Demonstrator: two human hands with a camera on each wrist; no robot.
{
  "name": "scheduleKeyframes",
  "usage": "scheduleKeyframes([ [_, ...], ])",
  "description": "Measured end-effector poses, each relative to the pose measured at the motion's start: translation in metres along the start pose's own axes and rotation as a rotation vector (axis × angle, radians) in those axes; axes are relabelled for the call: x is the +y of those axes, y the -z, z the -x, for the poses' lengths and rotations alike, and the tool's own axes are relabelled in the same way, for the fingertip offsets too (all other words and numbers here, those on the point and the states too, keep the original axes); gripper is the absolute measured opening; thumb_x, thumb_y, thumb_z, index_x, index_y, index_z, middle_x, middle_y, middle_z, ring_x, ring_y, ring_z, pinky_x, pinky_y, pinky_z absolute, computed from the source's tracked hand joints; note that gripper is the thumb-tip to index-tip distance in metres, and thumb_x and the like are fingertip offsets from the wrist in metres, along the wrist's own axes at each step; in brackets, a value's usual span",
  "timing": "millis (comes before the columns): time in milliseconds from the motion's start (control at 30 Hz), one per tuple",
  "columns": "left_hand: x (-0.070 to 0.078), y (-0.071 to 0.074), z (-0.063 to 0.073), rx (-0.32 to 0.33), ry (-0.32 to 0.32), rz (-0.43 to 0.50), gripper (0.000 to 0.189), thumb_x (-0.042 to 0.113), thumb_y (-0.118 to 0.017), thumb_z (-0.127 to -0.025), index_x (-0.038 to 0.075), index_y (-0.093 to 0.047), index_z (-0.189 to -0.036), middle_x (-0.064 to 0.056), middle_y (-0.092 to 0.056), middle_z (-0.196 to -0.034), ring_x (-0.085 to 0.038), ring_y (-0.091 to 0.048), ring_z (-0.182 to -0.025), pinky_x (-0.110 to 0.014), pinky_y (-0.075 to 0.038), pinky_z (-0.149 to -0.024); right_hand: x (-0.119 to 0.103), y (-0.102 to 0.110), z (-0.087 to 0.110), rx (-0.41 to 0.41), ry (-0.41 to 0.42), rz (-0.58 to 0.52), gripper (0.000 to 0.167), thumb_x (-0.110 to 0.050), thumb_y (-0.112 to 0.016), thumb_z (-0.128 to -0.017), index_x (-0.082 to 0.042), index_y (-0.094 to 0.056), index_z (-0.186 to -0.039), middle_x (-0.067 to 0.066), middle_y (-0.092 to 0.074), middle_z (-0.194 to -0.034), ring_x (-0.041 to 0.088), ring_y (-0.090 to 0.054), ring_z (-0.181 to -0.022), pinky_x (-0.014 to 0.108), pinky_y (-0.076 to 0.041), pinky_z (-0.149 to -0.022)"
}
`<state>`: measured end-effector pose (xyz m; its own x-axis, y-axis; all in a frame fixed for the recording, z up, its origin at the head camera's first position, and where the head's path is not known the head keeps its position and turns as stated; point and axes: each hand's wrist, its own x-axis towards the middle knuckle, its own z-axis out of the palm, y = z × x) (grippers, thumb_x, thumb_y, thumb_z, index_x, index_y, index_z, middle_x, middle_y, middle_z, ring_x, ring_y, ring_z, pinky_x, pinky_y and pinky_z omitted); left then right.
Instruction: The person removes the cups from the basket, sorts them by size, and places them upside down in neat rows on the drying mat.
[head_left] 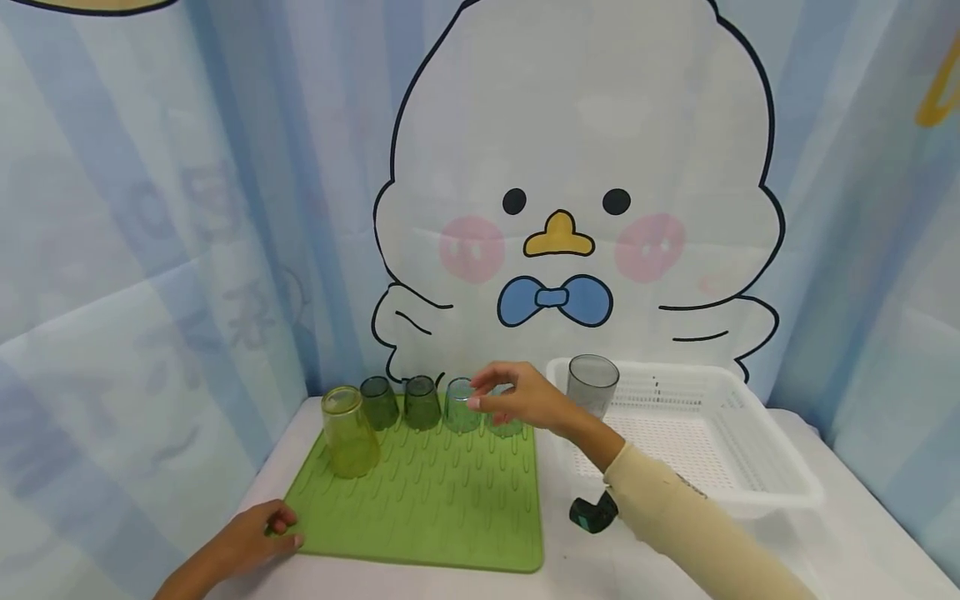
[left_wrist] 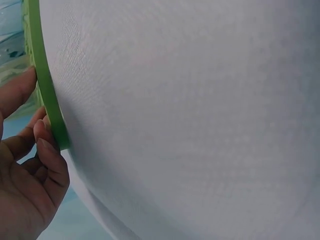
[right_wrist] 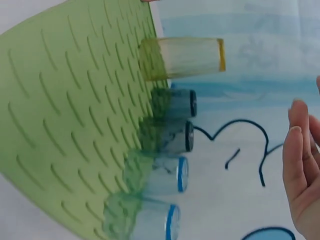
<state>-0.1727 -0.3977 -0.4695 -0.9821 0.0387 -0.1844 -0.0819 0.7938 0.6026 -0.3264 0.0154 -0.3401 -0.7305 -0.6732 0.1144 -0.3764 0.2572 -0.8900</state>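
Observation:
My left hand holds the near left corner of a green ridged drying mat. In the left wrist view its curled fingers and thumb touch the mat's edge. My right hand, empty, hovers over the mat's far right corner with fingers loosely extended. It partly hides a small pale clear glass. Left of that, another pale glass and two dark grey glasses stand upside down in a row. A taller yellow glass, also inverted, stands at the left end.
Right of the mat sits a white plastic basket, with a tall grey glass upright at its far left corner. A small dark device shows below my right sleeve. A printed curtain hangs behind the white table.

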Motion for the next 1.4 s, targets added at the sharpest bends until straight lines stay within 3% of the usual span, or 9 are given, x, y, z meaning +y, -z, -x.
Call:
scheduleKeyframes([
  [267, 0.0, -0.001, -0.001, -0.006, 0.013, 0.006, 0.033, 0.024, -0.077, -0.088, -0.001, -0.063, -0.102, -0.003, -0.06, -0.091, -0.017, -0.054, -0.084, -0.036, -0.047, -0.073, 0.01, 0.051, 0.029, 0.122, 0.022, 0.031, 0.031, -0.024, -0.071, -0.094, -0.006, -0.066, -0.119, 0.012, -0.067, -0.109, 0.026, -0.069, -0.07, 0.038, -0.057, -0.065],
  [467, 0.001, 0.0, -0.001, -0.027, 0.023, 0.026, 0.032, 0.024, -0.076, -0.089, -0.001, -0.062, -0.102, -0.003, -0.058, -0.09, -0.018, -0.053, -0.083, -0.035, -0.046, -0.072, 0.034, 0.092, 0.042, 0.384, -0.032, 0.051, 0.037, -0.03, -0.071, -0.095, -0.003, -0.064, -0.12, 0.01, -0.068, -0.108, 0.026, -0.067, -0.067, 0.035, -0.056, -0.064],
  [600, 0.001, 0.002, -0.001, -0.057, 0.015, 0.051, 0.032, 0.024, -0.074, -0.091, -0.002, -0.061, -0.102, -0.004, -0.057, -0.089, -0.018, -0.052, -0.082, -0.035, -0.045, -0.071, 0.049, 0.111, 0.049, 0.52, -0.117, 0.065, 0.056, -0.038, -0.071, -0.094, -0.002, -0.055, -0.134, 0.017, -0.061, -0.127, 0.02, -0.067, -0.068, 0.034, -0.057, -0.067],
  [667, 0.001, 0.002, -0.001, -0.064, 0.021, 0.057, 0.032, 0.025, -0.074, -0.091, -0.002, -0.061, -0.101, -0.004, -0.057, -0.089, -0.018, -0.051, -0.081, -0.035, -0.044, -0.071, 0.055, 0.117, 0.052, 0.524, -0.186, 0.088, 0.07, -0.044, -0.071, -0.093, -0.003, -0.045, -0.144, 0.02, -0.052, -0.141, 0.018, -0.068, -0.071, 0.031, -0.056, -0.068],
  [767, 0.001, 0.003, -0.002, -0.071, 0.031, 0.064, 0.031, 0.025, -0.074, -0.09, -0.001, -0.061, -0.101, -0.004, -0.057, -0.088, -0.019, -0.051, -0.081, -0.035, -0.045, -0.071, 0.063, 0.123, 0.054, 0.462, -0.296, 0.121, 0.091, -0.048, -0.072, -0.091, -0.003, -0.027, -0.155, 0.023, -0.035, -0.157, 0.018, -0.068, -0.077, 0.03, -0.057, -0.073],
  [933, 0.0, 0.003, -0.003, -0.095, 0.011, 0.08, 0.033, 0.025, -0.074, -0.091, -0.002, -0.06, -0.102, -0.004, -0.057, -0.089, -0.019, -0.051, -0.081, -0.036, -0.045, -0.071, 0.072, 0.125, 0.055, 0.342, -0.429, 0.143, 0.109, -0.046, -0.076, -0.088, 0.001, -0.008, -0.159, 0.027, -0.021, -0.162, 0.017, -0.066, -0.075, 0.03, -0.057, -0.074],
  [1100, 0.0, 0.003, -0.003, -0.088, 0.007, 0.074, 0.033, 0.026, -0.075, -0.09, -0.002, -0.06, -0.101, -0.004, -0.057, -0.088, -0.019, -0.051, -0.081, -0.035, -0.045, -0.071, 0.076, 0.123, 0.053, 0.277, -0.478, 0.188, 0.116, -0.045, -0.08, -0.085, 0.002, -0.004, -0.159, 0.028, -0.02, -0.162, 0.016, -0.066, -0.075, 0.03, -0.057, -0.074],
  [1400, 0.001, 0.006, -0.002, -0.097, -0.034, 0.074, 0.03, 0.023, -0.074, -0.091, -0.002, -0.059, -0.1, -0.004, -0.056, -0.088, -0.018, -0.05, -0.08, -0.033, -0.044, -0.069, 0.082, 0.122, 0.049, 0.301, -0.509, 0.263, 0.106, -0.033, -0.082, -0.085, 0.005, -0.015, -0.157, 0.03, -0.034, -0.154, 0.019, -0.063, -0.076, 0.031, -0.055, -0.074],
])
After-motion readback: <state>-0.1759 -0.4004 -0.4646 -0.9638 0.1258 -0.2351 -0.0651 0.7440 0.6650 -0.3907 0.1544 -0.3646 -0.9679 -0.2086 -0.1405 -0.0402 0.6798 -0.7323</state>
